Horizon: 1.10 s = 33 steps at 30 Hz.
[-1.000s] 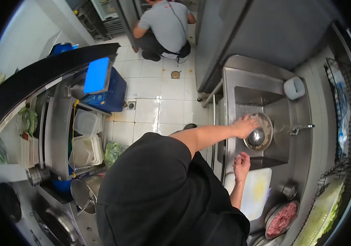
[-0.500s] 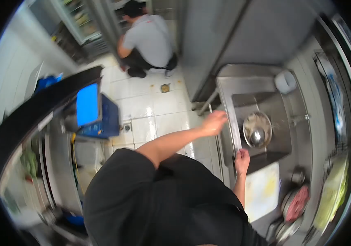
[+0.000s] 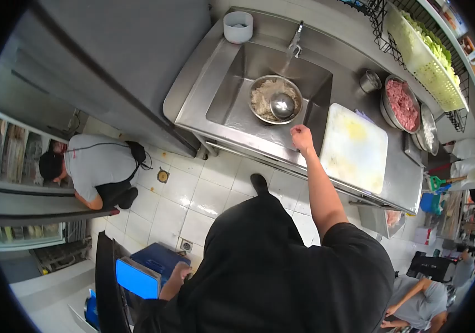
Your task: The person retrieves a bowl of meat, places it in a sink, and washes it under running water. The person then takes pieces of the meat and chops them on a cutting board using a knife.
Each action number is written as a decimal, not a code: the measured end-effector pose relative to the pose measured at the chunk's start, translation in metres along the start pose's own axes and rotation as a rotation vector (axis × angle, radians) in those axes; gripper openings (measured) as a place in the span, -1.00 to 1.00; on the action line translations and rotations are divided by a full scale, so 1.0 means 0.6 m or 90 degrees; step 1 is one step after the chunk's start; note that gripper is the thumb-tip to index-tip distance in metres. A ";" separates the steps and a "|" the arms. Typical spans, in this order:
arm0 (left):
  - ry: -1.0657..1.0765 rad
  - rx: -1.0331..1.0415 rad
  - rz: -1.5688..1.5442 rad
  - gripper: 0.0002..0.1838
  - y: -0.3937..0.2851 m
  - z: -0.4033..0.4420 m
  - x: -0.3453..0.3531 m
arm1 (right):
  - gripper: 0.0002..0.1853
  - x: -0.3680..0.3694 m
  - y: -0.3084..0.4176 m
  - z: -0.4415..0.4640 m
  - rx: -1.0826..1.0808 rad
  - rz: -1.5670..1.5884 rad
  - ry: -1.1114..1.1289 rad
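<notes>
My right hand (image 3: 302, 139) is over the sink's front edge (image 3: 271, 139), fingers curled in with nothing visible in them. Just behind it in the basin sits a metal bowl (image 3: 298, 89) of pale, wet food, with a rounded shiny metal piece (image 3: 282, 105) in it. Water runs from the tap (image 3: 296, 47). A stained white cutting board (image 3: 354, 147) lies right of that hand. My left hand (image 3: 178, 276) is low by my side, beside a dark blue container (image 3: 157, 256) with a bright blue lid (image 3: 137, 278); its fingers are partly hidden.
A co-worker (image 3: 101, 166) crouches at an open refrigerator (image 3: 18, 147). Another person (image 3: 418, 299) is at the lower right. Raw meat fills a bowl (image 3: 401, 104) on the counter, below a basket of greens (image 3: 423, 61). A white tub (image 3: 238, 28) stands at the sink's corner.
The view has rotated, bringing the sink to the top. My left hand has left the bowl and moved down by the blue container. My right hand remains near the sink edge.
</notes>
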<state>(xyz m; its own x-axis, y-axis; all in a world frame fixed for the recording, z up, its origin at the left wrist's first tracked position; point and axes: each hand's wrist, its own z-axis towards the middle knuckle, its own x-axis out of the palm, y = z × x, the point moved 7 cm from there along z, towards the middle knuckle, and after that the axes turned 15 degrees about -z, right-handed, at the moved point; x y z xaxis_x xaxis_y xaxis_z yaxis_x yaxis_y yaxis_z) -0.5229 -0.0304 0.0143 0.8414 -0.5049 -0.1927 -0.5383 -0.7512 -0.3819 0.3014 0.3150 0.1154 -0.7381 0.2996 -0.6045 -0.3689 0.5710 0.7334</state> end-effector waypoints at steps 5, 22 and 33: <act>-0.068 -0.045 0.320 -0.84 -0.136 -0.037 0.013 | -0.67 0.072 -0.068 0.156 0.161 0.094 0.121; -0.408 0.152 -0.264 -0.73 -0.617 -0.119 0.062 | 0.00 0.176 -0.025 0.365 0.135 -0.261 0.023; -0.278 -0.166 -0.184 -0.82 -0.301 -0.209 0.215 | 0.04 0.190 -0.026 0.433 0.176 -0.235 0.108</act>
<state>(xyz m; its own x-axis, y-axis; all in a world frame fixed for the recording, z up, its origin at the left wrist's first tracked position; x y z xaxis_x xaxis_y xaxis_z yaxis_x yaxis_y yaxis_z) -0.3230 -0.0131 0.1715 0.8682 -0.0837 -0.4891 -0.2316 -0.9401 -0.2501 0.3697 0.5389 -0.0458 -0.6764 -0.0761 -0.7326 -0.4758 0.8044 0.3557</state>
